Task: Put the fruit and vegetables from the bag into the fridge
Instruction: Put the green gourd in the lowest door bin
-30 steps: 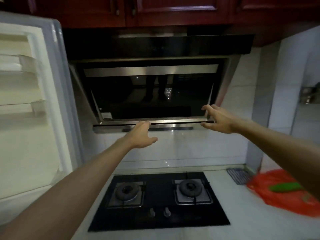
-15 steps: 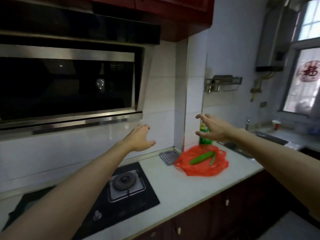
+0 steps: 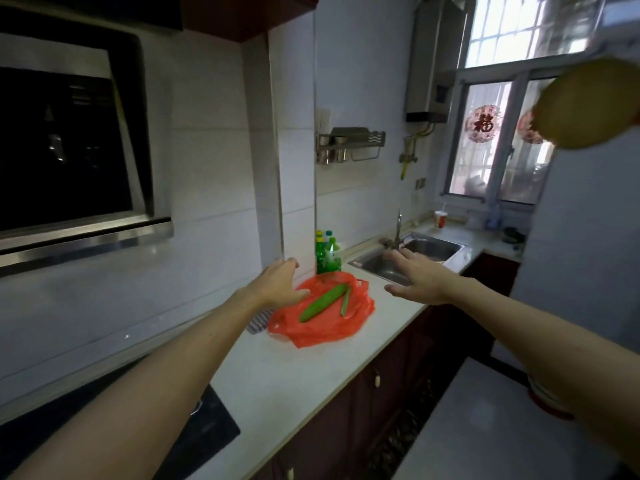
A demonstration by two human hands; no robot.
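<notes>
Head view: both arms stretched forward over white counter [image 3: 294,375]. Left hand [image 3: 277,285] empty, fingers loosely spread, above red bag's [image 3: 322,327] left edge. Right hand [image 3: 420,277] flat, empty, near sink [image 3: 412,254]. Cucumber [image 3: 322,303] lies on bag.

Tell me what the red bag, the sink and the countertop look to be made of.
The red bag looks like thin, glossy plastic film: it lies crumpled in fine wrinkles. The sink appears to be brushed stainless steel, grey with soft reflections. The countertop is white, smooth and faintly glossy, possibly stone or a composite; the picture cannot settle which.
</notes>
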